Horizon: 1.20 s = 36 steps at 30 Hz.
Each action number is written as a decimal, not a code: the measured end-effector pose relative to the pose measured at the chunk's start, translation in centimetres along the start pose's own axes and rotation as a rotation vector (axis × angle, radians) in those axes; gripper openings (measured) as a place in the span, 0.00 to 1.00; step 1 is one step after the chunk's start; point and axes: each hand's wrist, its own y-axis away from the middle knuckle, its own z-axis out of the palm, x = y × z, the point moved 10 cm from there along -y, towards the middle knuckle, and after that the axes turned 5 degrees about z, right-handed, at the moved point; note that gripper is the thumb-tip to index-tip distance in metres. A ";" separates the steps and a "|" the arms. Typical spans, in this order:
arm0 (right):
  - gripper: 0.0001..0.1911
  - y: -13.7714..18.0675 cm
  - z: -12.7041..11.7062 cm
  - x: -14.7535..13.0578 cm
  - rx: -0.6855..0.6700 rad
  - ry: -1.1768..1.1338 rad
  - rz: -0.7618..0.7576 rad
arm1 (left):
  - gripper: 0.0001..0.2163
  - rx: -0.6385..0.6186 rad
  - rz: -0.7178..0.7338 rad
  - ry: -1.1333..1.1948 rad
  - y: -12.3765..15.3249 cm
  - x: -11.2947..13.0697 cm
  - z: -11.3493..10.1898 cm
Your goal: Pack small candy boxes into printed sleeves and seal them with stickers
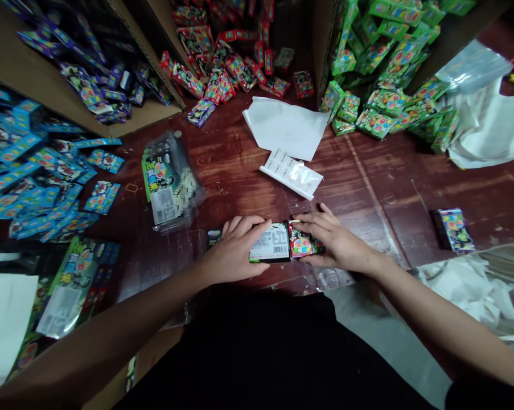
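Observation:
My left hand (235,253) lies over a flat dark packet (270,244) with a white barcode label, its thumb and fingers gripping the long sides. My right hand (340,244) is closed around a small red printed box (298,240), which sits end to end against the packet's right edge. Beneath the right fingers a bit of a greenish box shows, mostly hidden by the hand. Past both hands lies a sheet of round printed stickers (293,173), one edge curled.
Blue boxes (47,176), purple boxes (94,85), red boxes (231,68) and green boxes (389,85) are heaped around cardboard partitions. A clear filled pack (169,182) lies left, white paper (286,125) behind, and a dark small box (455,229) near the right edge.

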 end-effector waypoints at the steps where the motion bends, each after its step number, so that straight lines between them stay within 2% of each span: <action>1: 0.36 -0.1 0.2 -0.2 -0.008 -0.009 -0.007 | 0.40 0.003 -0.004 -0.005 -0.1 -0.1 0.0; 4: 0.40 -0.3 0.4 -0.6 -0.012 -0.040 -0.008 | 0.40 0.006 -0.012 -0.020 -0.1 -0.2 0.0; 9: 0.58 1.4 -0.9 0.7 -0.033 0.018 0.062 | 0.39 0.007 -0.012 -0.032 0.2 -0.3 -0.2; 10: 0.59 1.9 -1.3 1.2 -0.037 0.035 0.085 | 0.39 0.009 -0.016 -0.034 0.2 -0.3 -0.3; 12: 0.52 2.5 -1.9 1.9 -0.037 0.043 0.114 | 0.39 0.016 -0.025 -0.030 0.1 -0.2 -0.3; 14: 0.46 2.4 -2.0 2.1 -0.025 0.020 0.107 | 0.40 0.018 -0.023 -0.023 -0.2 0.0 -0.3; 16: 0.44 1.7 -1.6 2.0 -0.005 -0.002 0.091 | 0.40 0.023 -0.019 -0.018 -0.5 0.3 -0.3; 20: 0.44 0.3 -0.6 1.5 0.020 -0.007 0.062 | 0.40 0.054 -0.041 -0.014 -0.8 0.6 -0.6; 25: 0.47 -0.1 -0.4 0.7 -0.036 -0.020 0.021 | 0.39 0.085 -0.073 -0.013 -0.9 1.1 -0.7; 27: 0.53 -0.5 -0.8 0.3 -0.034 -0.076 0.016 | 0.41 0.150 -0.135 0.028 -1.1 1.0 -1.3; 29: 0.57 -1.1 -2.0 0.1 0.065 -0.175 0.068 | 0.45 0.263 -0.266 0.118 -1.0 0.4 -2.4; 31: 0.53 -1.6 -3.1 0.8 0.247 -0.347 0.197 | 0.49 0.394 -0.399 0.236 -0.5 -0.5 -3.3; 33: 0.42 -1.9 -3.3 1.4 0.401 -0.554 0.312 | 0.52 0.492 -0.460 0.356 -0.1 -1.1 -3.7; 34: 0.36 -2.2 -2.9 1.5 0.442 -0.651 0.345 | 0.50 0.525 -0.462 0.422 0.1 -1.4 -3.7; 36: 0.27 -3.0 -1.8 1.5 0.450 -0.797 0.377 | 0.40 0.554 -0.439 0.594 0.3 -2.2 -3.3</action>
